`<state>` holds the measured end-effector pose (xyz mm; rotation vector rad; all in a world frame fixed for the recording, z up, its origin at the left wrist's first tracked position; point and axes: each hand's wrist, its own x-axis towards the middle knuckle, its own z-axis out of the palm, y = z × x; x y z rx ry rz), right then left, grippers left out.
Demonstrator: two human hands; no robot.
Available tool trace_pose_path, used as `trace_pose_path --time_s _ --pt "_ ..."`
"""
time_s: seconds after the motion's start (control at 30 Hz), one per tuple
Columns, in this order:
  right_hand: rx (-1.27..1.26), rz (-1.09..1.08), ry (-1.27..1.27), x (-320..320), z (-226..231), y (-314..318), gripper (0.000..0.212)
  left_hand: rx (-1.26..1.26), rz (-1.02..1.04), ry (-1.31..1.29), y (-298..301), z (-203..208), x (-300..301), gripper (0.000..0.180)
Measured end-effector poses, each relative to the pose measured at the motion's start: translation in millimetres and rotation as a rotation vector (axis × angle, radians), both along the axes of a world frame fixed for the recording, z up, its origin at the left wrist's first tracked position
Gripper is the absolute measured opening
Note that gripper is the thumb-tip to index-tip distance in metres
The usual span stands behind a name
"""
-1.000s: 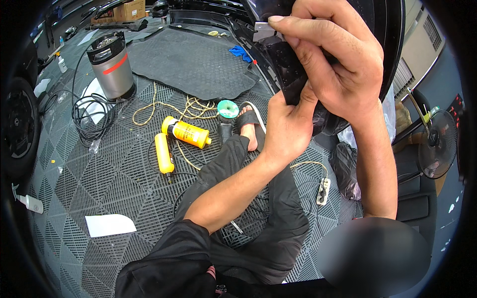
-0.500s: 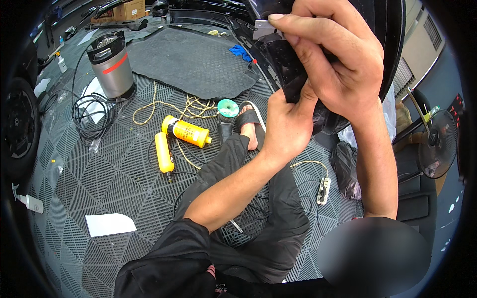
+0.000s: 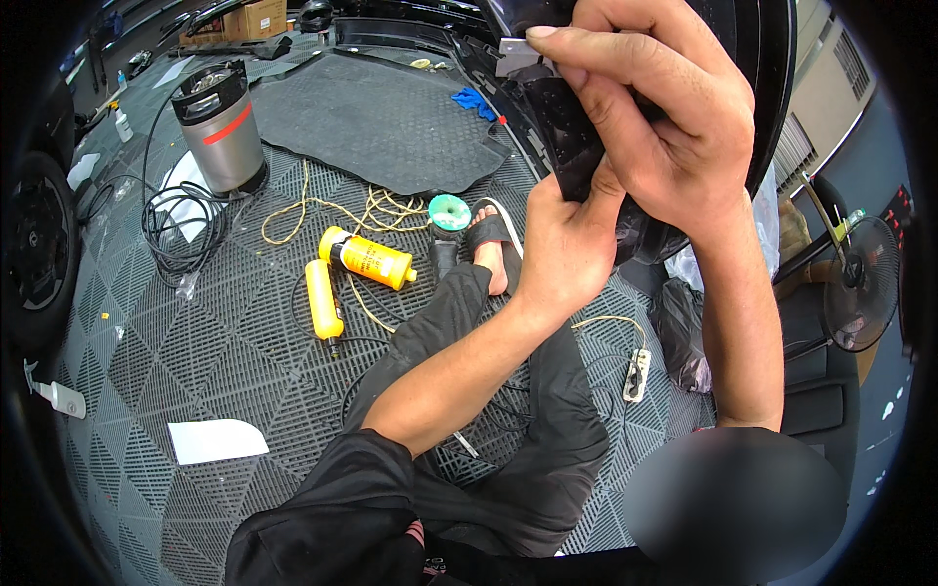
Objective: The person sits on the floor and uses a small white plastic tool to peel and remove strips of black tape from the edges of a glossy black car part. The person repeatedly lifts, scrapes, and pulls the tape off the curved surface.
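High up at the right, my right hand [image 3: 674, 117] pinches a small flat metal blade [image 3: 518, 57] between thumb and fingers. The blade lies against the edge of a glossy black car panel [image 3: 562, 122], which looks covered in dark film. Just below, my left hand [image 3: 572, 244] grips the lower part of that panel; its thumb points up and its fingers are partly hidden behind it. My hands nearly touch each other.
A yellow bottle [image 3: 366, 259], a yellow polisher-like tool [image 3: 320, 301] and a green round pad [image 3: 449, 212] lie on the grated floor. Behind stand a steel pressure tank [image 3: 220, 146] and a dark mat [image 3: 381, 117]. A power strip [image 3: 636, 374] and fan [image 3: 860, 283] are at right.
The metal blade has shifted very slightly to the left in my right hand's pinch. Otherwise both hands hold nearly the same place.
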<state>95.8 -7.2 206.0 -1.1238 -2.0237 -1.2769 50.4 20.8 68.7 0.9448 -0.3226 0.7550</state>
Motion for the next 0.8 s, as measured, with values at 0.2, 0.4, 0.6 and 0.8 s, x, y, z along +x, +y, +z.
trace_pose_path --time_s 0.2,0.4,0.6,0.8 --pt "-0.006 -0.007 -0.059 19.6 -6.4 2.8 0.020 0.001 0.035 -0.036 0.1 -1.5 2.7 0.038" --pt "-0.060 -0.020 -0.025 14.6 -5.9 3.1 0.022 -0.025 0.003 -0.059 3.5 -2.3 4.0 0.038" --pt "-0.337 -0.007 0.360 -8.6 9.1 -16.6 0.015 -0.197 -0.007 -0.079 2.9 12.6 3.8 0.040" --pt "-0.386 0.152 0.886 -5.3 22.8 -43.6 0.022 -0.163 0.011 0.008 10.6 16.9 -1.8 0.041"
